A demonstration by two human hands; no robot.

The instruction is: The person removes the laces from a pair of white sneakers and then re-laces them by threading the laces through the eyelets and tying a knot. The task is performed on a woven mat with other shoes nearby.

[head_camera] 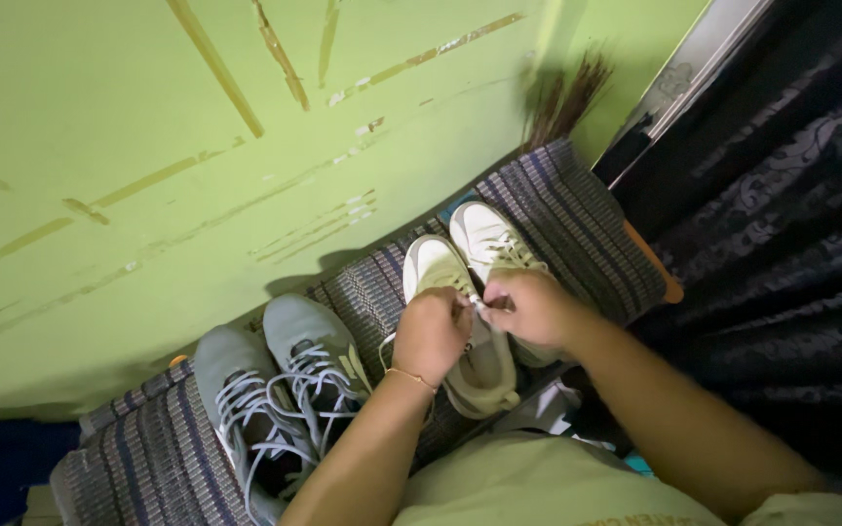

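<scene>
Head view, looking down. Left hand (431, 334): fingers curled shut, pinching the lace (477, 305) of the white shoe (460, 321); a thin bangle sits at the wrist. Right hand (530, 307): likewise closed, fingertips meeting the left hand's over the same lace, the two hands touching at the shoe's throat. White shoe: lies directly under both hands, long axis running from heel at about 5 o'clock to toe at about 11 o'clock, toe pointing away from the person toward the wall (148, 146); the left hand covers its mid-section, the right comes in from 3 o'clock, so neither hand is clearly nearer and both are on it. Second white shoe (487, 239): just beside the first at its 1 o'clock side, parallel, partly hidden under the right hand; whether its lace is tied cannot be told. Grey shoes (280, 380): a pair with pale laces, at 8 o'clock from the hands, near but apart, toes also toward the wall, side by side and touching. Mat (577, 219): striped, dark, carrying all four shoes, stretching along the foot of the wall from 7 o'clock to 1 o'clock. Wall: green, scuffed, with peeled streaks. Broom (567, 97): brown bristles leaning at 12 o'clock, beyond the mat. Curtain (791, 214): dark, patterned, at 3 o'clock. Lap: pale green cloth at the bottom edge.
</scene>
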